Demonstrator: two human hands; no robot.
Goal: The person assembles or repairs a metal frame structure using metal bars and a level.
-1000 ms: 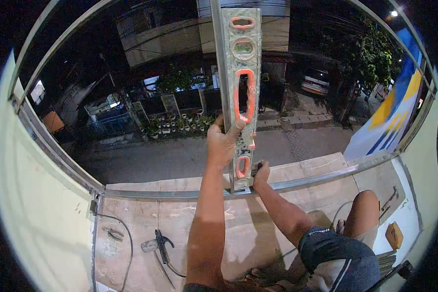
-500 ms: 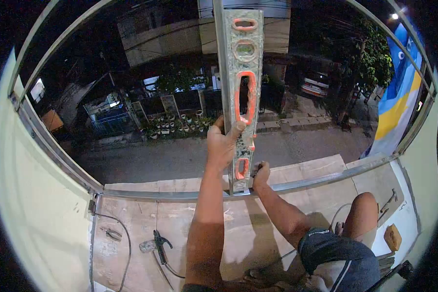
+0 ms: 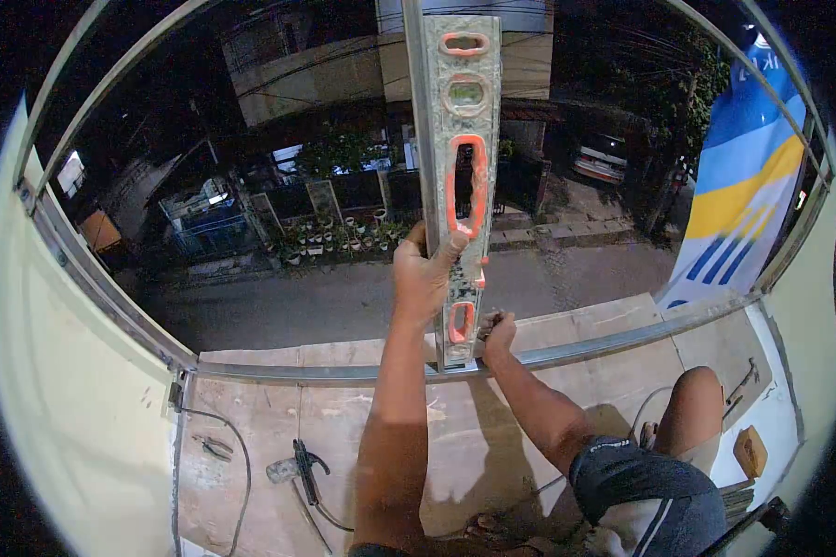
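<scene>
A worn grey spirit level with orange-rimmed openings stands upright against a thin metal post. My left hand is closed round both, its thumb on the face of the level and its fingers behind the post. The foot of the level meets the metal bottom rail. Just right of the level's lower end is my right hand, its fingers curled in. Whether those fingers hold anything small, or touch the level, I cannot make out.
A welding electrode holder with its cable, a hammer-like head and pliers lie on the board floor. At right are a brown block and a hanging banner. Beyond the frame, the street lies below.
The banner at right has swung inward and shows more of its face. The level and my left hand have shifted very slightly left; my right hand stays in nearly the same place.
</scene>
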